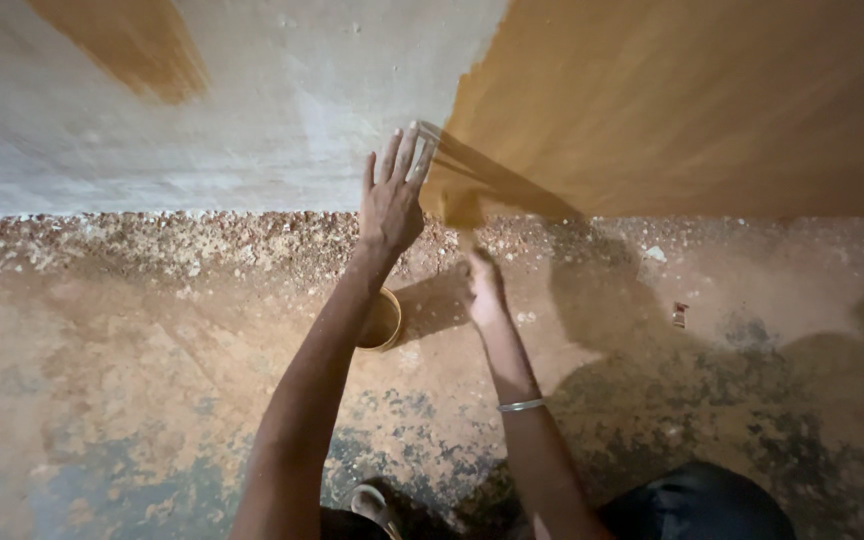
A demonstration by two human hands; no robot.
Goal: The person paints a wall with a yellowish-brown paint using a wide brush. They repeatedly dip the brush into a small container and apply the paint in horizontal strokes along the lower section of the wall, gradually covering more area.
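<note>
Paintbrush [464,215] bristles met the wall [252,110] low down, just above the line where wall and floor [152,350] joined, right at the edge between the ochre-painted area [692,110] and the bare grey plaster. Open unpainted wall stretched away to the left, broken only by one ochre patch [132,40] near the top corner. The brush looked blurred, ochre-loaded, its handle running down into the right hand [482,285], which was closed around it. The left hand [390,200] lay flat with fingers spread, pressing a thin pale straight-edged strip [422,155] against the wall along the paint boundary. A silver bangle [520,405] circled the right wrist. Behind the left forearm, a small round container [384,320] of ochre paint sat on the floor, partly hidden. Rubble and grit [152,245] lined the wall's foot, and a small reddish scrap [680,314] lay well apart to the right. Dark trousers [697,505] showed at the bottom edge.
</note>
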